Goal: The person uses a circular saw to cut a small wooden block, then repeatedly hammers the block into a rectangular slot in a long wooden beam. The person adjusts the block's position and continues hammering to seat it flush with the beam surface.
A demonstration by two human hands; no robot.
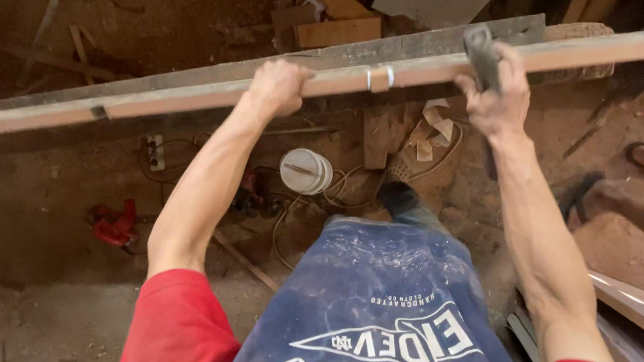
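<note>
We hold a long pale wooden board (186, 97) up across the view, slanting from lower left to upper right. Our left hand (278, 85) is curled around its near edge, fingers wrapped over. Our right hand (498, 92) grips a dark tool (482, 55) pressed against the board. Below, on the sawdust floor (23, 252): a white round container (305, 171), a red power tool (117, 224), wood offcuts (340, 21).
</note>
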